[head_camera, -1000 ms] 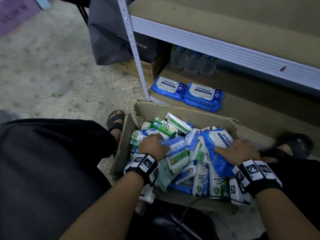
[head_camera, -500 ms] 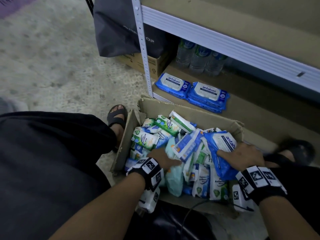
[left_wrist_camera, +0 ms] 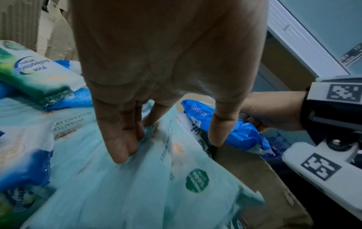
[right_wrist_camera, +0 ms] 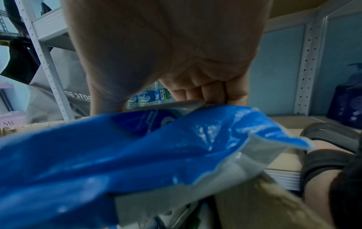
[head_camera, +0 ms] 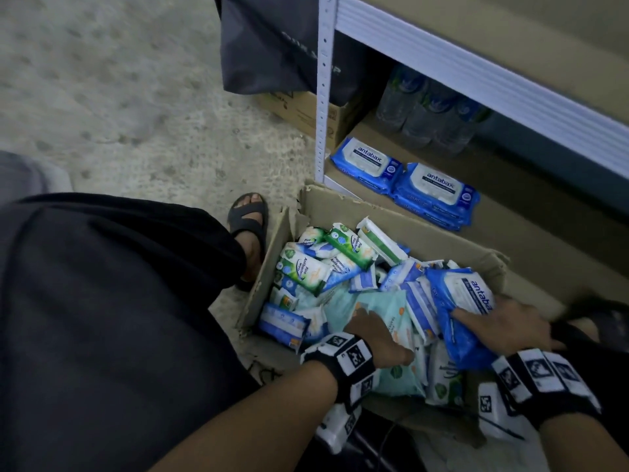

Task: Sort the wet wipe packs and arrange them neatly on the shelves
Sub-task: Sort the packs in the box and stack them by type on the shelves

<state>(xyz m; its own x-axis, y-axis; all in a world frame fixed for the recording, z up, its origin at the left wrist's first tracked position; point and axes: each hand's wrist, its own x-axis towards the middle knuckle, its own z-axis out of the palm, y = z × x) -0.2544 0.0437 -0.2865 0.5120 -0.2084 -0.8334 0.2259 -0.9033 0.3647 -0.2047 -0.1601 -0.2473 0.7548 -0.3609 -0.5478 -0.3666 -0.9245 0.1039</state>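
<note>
An open cardboard box [head_camera: 408, 226] on the floor holds several mixed wet wipe packs, green, blue and white. My left hand [head_camera: 374, 335] reaches into the near side of the pile. Its fingers and thumb grip a large pale teal pack [head_camera: 381, 301] [left_wrist_camera: 117, 178] from either side. My right hand [head_camera: 503, 321] holds a big blue antabax pack [head_camera: 466, 298] [right_wrist_camera: 98, 155] at the box's right edge, fingers curled over its top. Two short stacks of the same blue antabax packs [head_camera: 369, 165] [head_camera: 437, 192] lie on the bottom shelf [head_camera: 531, 253].
The white shelf post [head_camera: 323, 97] stands just behind the box. Water bottles [head_camera: 425, 110] stand at the back of the bottom shelf. A dark bag [head_camera: 272, 46] hangs over a small carton [head_camera: 306, 110]. My sandalled feet [head_camera: 250, 226] [head_camera: 606, 318] flank the box.
My left hand slid from the middle of the pile toward me and dug in, uncovering the pale teal pack and taking hold of it. The right hand stays on the blue pack.
</note>
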